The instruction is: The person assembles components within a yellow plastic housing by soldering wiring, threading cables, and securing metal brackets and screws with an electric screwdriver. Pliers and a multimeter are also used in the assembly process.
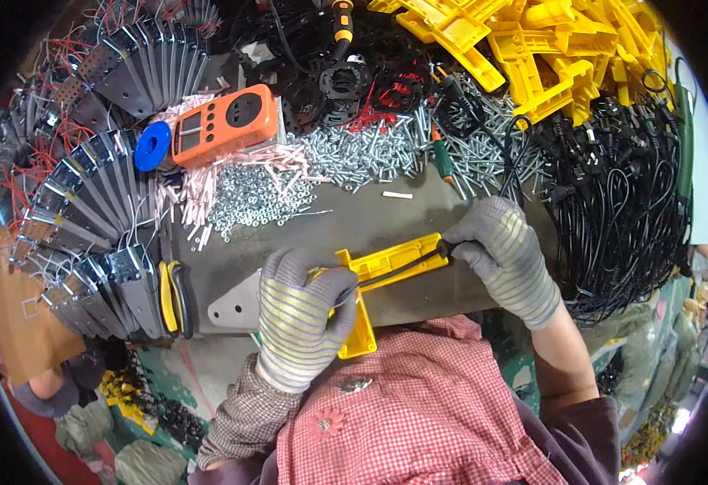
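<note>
My left hand (pixel 299 311), in a striped work glove, is closed around a yellow plastic handle shell (pixel 359 335) near the front edge of the bench. One arm of the shell reaches to the right, its ribbed inside facing up. A black power cord (pixel 398 270) lies along that arm. My right hand (pixel 503 257), gloved alike, pinches the cord's thick black sleeve at the arm's right end. Close to my left hand's outer side lies a grey metal plate (pixel 226 311) with holes, partly hidden by the glove. What sits under my left fingers is hidden.
Yellow-and-black pliers (pixel 168 297) and rows of grey metal blades (pixel 95 190) stand left. Behind lie nuts (pixel 253 194), screws (pixel 362 153), an orange meter (pixel 224 125), a blue spool (pixel 153 146) and a screwdriver (pixel 441 153). Yellow shells (pixel 532 48) and black cords (pixel 612 210) are piled right.
</note>
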Available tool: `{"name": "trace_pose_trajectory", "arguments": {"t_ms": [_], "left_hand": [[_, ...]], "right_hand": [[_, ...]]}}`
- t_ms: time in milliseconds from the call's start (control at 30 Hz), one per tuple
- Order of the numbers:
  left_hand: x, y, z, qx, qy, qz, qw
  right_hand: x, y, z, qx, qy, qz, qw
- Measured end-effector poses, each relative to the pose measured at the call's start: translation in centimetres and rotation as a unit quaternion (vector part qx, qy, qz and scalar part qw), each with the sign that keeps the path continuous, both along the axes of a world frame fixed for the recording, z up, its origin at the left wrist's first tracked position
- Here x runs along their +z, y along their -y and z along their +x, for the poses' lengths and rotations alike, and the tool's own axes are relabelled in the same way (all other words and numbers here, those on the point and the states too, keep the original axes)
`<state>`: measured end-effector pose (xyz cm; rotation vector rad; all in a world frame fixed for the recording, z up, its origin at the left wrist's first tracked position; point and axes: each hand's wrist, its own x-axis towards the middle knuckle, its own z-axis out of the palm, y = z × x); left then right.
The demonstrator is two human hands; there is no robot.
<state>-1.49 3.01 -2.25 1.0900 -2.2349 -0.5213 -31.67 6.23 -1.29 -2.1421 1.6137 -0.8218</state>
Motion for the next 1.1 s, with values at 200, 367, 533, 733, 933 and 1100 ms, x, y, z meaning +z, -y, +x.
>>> {"name": "trace_pose_trajectory", "arguments": {"t_ms": [200,367,533,733,933,1100], "left_hand": [[-0.2,0.6,0.5,-0.059,-0.042,0.031,0.997],[-0.2,0.8,0.0,-0.039,0.011,0.0,0.999],[0.1,1.0,0.0,-0.016,0.046,-0.025,0.999],[0.8,-2.2,1.4,-0.058,0.16,-0.107,0.98],[2.2,-6.0,1.7,-0.128,0.303,-0.069,0.942],[1.6,-5.9,1.6,-0.118,0.285,-0.062,0.949]], "right_hand": [[-1.0,-0.3,0.2,0.017,-0.049,-0.1,0.994],[-0.5,-1.0,0.3,0.028,-0.123,-0.131,0.983],[3.4,-0.9,3.5,0.06,-0.025,-0.059,0.996],[-1.0,0.1,7.1,0.127,-0.047,-0.039,0.99],[-0.6,0.1,7.8,0.12,-0.036,-0.03,0.992],[0.9,0.8,9.0,0.115,-0.035,-0.011,0.993]]}}
